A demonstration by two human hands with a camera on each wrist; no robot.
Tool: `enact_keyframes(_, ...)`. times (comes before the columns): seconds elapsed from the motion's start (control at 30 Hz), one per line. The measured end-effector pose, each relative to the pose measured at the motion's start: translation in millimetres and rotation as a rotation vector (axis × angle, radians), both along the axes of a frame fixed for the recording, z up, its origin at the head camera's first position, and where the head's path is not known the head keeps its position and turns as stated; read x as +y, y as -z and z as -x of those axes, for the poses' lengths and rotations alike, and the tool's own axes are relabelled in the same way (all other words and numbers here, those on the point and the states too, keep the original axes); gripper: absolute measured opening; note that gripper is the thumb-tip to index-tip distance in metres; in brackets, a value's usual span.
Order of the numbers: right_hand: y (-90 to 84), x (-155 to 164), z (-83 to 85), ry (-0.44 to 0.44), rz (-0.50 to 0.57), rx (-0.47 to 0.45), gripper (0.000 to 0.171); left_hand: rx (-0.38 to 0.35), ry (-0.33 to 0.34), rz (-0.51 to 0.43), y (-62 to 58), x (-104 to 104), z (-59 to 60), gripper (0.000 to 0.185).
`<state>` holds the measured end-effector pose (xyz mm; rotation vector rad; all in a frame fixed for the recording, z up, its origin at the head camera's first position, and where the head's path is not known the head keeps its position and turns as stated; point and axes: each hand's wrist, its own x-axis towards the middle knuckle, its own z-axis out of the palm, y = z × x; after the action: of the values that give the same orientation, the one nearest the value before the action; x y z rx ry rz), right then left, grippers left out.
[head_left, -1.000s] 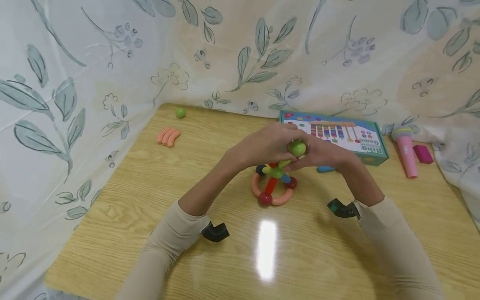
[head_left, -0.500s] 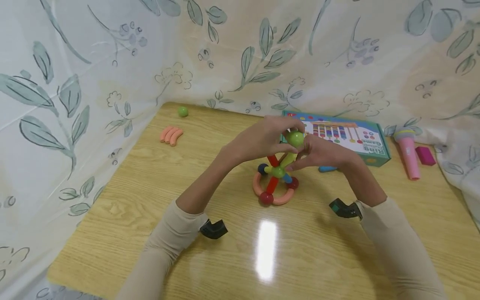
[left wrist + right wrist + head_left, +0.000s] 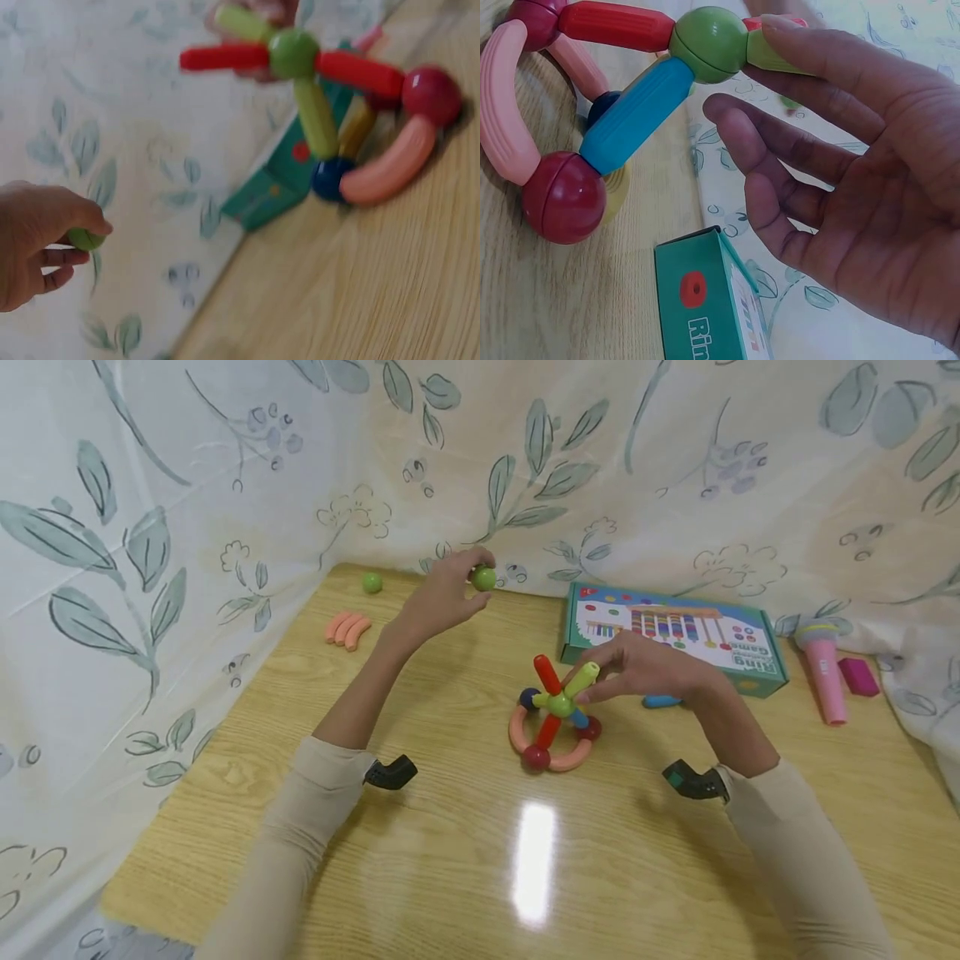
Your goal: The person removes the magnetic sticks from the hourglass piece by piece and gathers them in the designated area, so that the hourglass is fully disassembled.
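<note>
My left hand (image 3: 438,597) pinches a green ball (image 3: 483,578) above the back of the table, left of the ball-and-stick toy. In the left wrist view that green ball (image 3: 85,238) is partly covered by the fingers. The toy stands on a ring of curved salmon sticks (image 3: 572,756) and dark red and blue balls. Straight sticks lean up from it to a central green ball (image 3: 709,45). From there a red stick (image 3: 547,673) and a yellow-green stick (image 3: 583,678) point upward. With thumb and finger my right hand (image 3: 641,667) pinches the yellow-green stick near its base.
Three curved salmon sticks (image 3: 348,630) and a green ball (image 3: 372,582) lie at the back left. Behind the right hand lies a game box (image 3: 675,635), with a blue stick (image 3: 662,701) before it. A pink toy microphone (image 3: 825,677) and a magenta block (image 3: 858,677) are farther right.
The left hand has lifted the green ball off the top of the yellow-green stick and carried it left and back. The right hand has stayed at the toy.
</note>
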<state>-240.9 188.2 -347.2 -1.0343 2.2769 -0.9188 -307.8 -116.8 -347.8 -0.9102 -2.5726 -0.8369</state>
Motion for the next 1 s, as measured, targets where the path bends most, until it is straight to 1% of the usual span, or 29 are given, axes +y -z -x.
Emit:
enact_keyframes(0.03, 0.2, 0, -0.2, 0.005, 0.0, -0.001, 0.021, -0.018, -0.02, -0.007, 3.7, -8, 6.4, 0.033)
enact_keyframes(0.1, 0.7, 1, -0.6, 0.013, -0.008, -0.005, 0.022, -0.067, -0.067, 0.011, 11.1, -24, 17.0, 0.032)
enact_keyframes(0.2, 1.0, 2, -1.2, 0.019, -0.024, -0.022, 0.024, -0.138, -0.12, 0.036, 21.2, -47, 28.6, 0.034)
enact_keyframes(0.27, 0.8, 2, -1.4, 0.021, -0.031, -0.026, 0.024, -0.16, -0.145, 0.053, 26.9, -62, 35.2, 0.035)
enact_keyframes(0.37, -0.5, 1, -1.4, 0.023, -0.026, -0.029, 0.024, -0.171, -0.172, 0.07, 33.3, -81, 43.4, 0.035)
enact_keyframes(0.47, -1.6, 2, -1.7, 0.023, -0.026, -0.021, 0.024, -0.187, -0.194, 0.062, 40.2, -96, 51.5, 0.034)
enact_keyframes(0.6, -1.2, 4, -2.7, 0.021, -0.021, -0.02, 0.024, -0.19, -0.255, 0.08, 50.3, -107, 62.8, 0.038)
enact_keyframes(0.73, -0.7, 4, -3.0, 0.02, -0.01, -0.03, 0.024, -0.143, -0.328, 0.171, 59.4, -115, 74.2, 0.04)
enact_keyframes(0.8, -1.0, 3, -3.2, 0.018, -0.004, -0.042, 0.023, -0.137, -0.364, 0.211, 62.7, -120, 78.9, 0.039)
enact_keyframes(0.83, -1.2, 3, -3.3, 0.015, -0.002, -0.045, 0.023, -0.145, -0.379, 0.228, 64.1, -122, 80.6, 0.039)
enact_keyframes(0.9, -2.2, 2, -3.8, 0.011, -0.001, -0.048, 0.023, -0.166, -0.387, 0.237, 65.1, -126, 82.7, 0.038)
enact_keyframes(1.0, -3.9, 1, -4.7, 0.026, -0.01, -0.056, 0.023, -0.197, -0.366, 0.213, 65.5, -128, 84.0, 0.036)
